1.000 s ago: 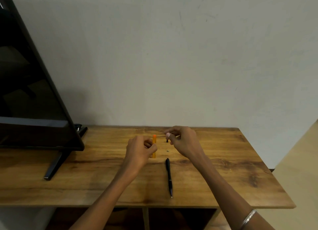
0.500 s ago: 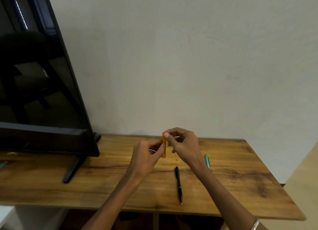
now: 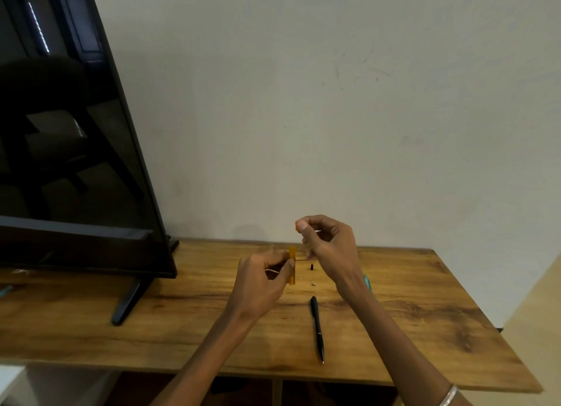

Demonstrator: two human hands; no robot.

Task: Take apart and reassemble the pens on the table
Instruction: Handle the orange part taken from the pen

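While the orange pen barrel (image 3: 292, 265) stands upright in the pinch of the left hand (image 3: 263, 279), the right hand (image 3: 329, 245) is raised above the worktop (image 3: 425, 308), thumb and forefinger closed on a small orange piece (image 3: 296, 227), probably the pen's cap or tip. A thin pale sliver shows at the left fingers; whether it is the refill cannot be told. Two tiny loose parts, a dark stub (image 3: 311, 266) and a pale fleck (image 3: 313, 283), lie on the bare wood near the far edge, just beside the barrel and under the right wrist. A whole black pen (image 3: 317, 328) lies towards the near edge, and a teal pen (image 3: 367, 282) shows only partly behind the right forearm. The risk lies with the small parts: a sweep of either wrist could flick them off the far edge or against the television stand (image 3: 129, 299), and they would be hard to find. The pinched orange piece could also slip and bounce away, leaving the pen impossible to rebuild.
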